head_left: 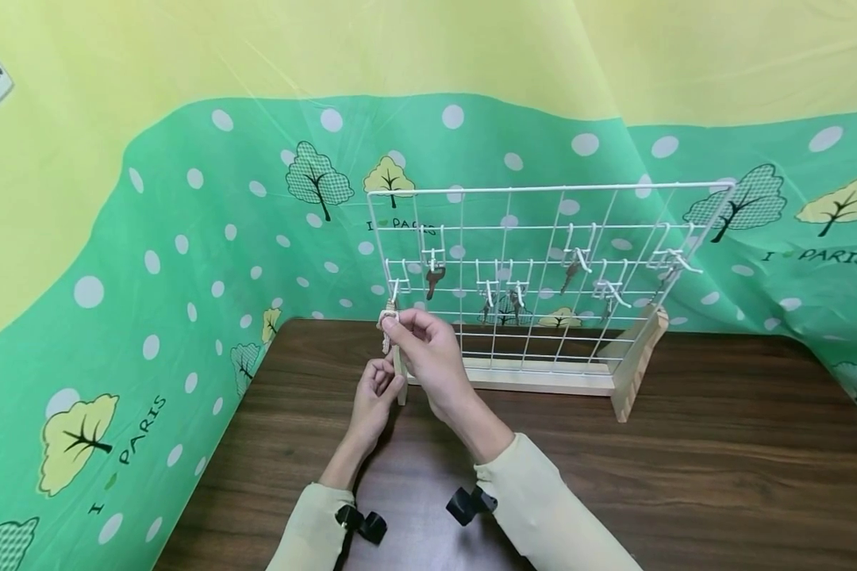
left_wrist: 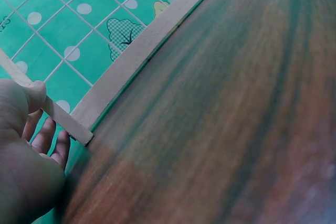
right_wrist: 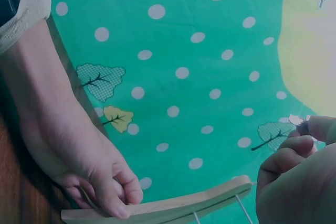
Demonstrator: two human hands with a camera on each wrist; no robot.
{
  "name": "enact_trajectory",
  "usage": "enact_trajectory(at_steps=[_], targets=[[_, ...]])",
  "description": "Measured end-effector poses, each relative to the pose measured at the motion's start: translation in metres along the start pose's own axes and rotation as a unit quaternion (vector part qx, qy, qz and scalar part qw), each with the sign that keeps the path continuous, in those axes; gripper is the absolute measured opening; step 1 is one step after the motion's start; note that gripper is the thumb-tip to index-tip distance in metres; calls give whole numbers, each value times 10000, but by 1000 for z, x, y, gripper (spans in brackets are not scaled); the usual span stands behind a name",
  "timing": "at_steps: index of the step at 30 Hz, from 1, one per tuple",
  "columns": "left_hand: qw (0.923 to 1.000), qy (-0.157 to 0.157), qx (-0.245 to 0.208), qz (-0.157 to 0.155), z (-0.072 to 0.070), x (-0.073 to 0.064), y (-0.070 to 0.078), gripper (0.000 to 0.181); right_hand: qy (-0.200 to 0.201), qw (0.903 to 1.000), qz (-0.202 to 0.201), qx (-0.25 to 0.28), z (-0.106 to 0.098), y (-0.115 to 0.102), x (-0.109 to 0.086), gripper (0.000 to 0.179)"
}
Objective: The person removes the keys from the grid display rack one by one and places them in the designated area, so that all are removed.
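At the left end of a white wire grid rack [head_left: 543, 189], my right hand [head_left: 436, 361] pinches a small pale thing [head_left: 386, 342] between thumb and fingers, just under the leftmost hook [head_left: 397, 287]. In the right wrist view its tip [right_wrist: 300, 122] looks whitish and partly metallic; the fingers hide the rest, so I cannot tell its kind. Lower down, my left hand [head_left: 371, 404] grips the rack's left wooden side piece [left_wrist: 65, 119], thumb on the near face and fingers behind. A brown key [head_left: 435, 279] hangs from the hook to the right.
More keys [head_left: 517, 298] dangle from white hooks [head_left: 612, 292] along the grid. A wooden bar [head_left: 536, 376] joins the side pieces, the right one [head_left: 639, 365] standing on the dark wooden table [head_left: 743, 460]. Behind hangs a green and yellow patterned cloth [head_left: 207, 206].
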State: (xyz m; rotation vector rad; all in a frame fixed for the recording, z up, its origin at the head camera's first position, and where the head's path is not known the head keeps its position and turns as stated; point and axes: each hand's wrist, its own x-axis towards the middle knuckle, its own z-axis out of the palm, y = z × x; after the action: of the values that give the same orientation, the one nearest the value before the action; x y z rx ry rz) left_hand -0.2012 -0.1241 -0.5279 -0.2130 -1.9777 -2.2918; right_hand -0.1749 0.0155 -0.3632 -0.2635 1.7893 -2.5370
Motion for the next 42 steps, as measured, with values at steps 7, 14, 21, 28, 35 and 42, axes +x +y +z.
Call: enact_trajectory(at_steps=[7, 14, 21, 28, 35, 42], targets=[[10000, -36, -36, 82, 0, 1, -4, 18, -188, 9997, 166, -36, -5, 4, -9, 9], [10000, 55, -36, -38, 0, 0, -3, 21, -123, 9988, 453, -108, -13, 14, -16, 6], [9999, 8, -48, 94, 0, 1, -4, 18, -131, 9969, 722, -299, -27, 24, -24, 7], [10000, -12, -62, 56, -1, 0, -3, 18, -162, 9948, 884, -481, -40, 38, -32, 15], [9999, -53, -104, -26, -1, -2, 0, 23, -161, 9914, 1167, -567, -50, 46, -41, 16], [10000, -64, -71, 18, -1, -2, -1, 23, -145, 9914, 1138, -637, -56, 53, -47, 17]])
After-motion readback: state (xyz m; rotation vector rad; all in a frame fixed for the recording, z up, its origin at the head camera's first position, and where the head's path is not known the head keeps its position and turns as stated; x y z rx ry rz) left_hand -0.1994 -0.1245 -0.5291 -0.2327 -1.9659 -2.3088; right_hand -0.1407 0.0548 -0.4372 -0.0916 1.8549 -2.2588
